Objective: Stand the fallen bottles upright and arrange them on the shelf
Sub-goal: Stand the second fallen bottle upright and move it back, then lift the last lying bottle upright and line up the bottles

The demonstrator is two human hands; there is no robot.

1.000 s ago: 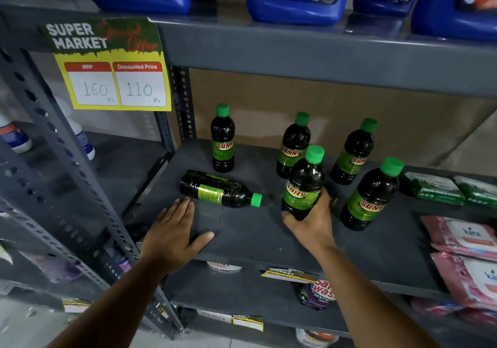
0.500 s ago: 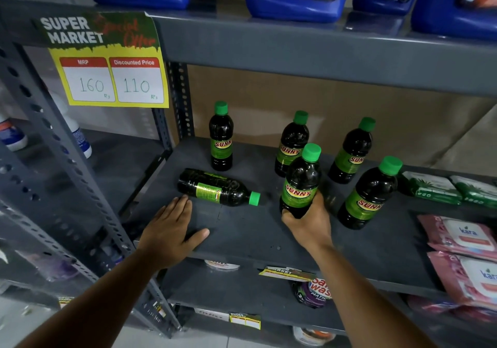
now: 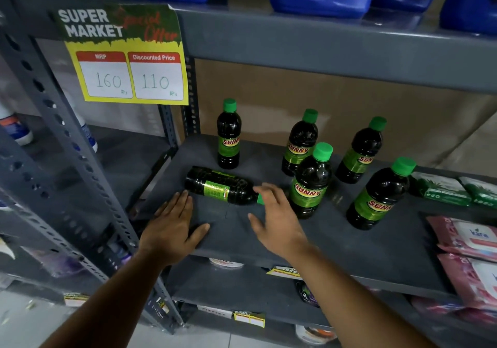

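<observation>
1 right hand [image 3: 277, 218] has left the upright bottle [image 3: 310, 183].

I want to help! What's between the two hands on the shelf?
Only bare grey shelf between the left hand and right hand, in the head view; the fallen bottle lies just behind.

Grey metal shelf [image 3: 336, 251] across mid-frame, bearing five upright dark bottles [image 3: 309, 183] with green caps right of centre, one fallen bottle [image 3: 219, 186] lying at centre, green packets [image 3: 441, 189] and pink packs [image 3: 468, 237] at right edge.
</observation>
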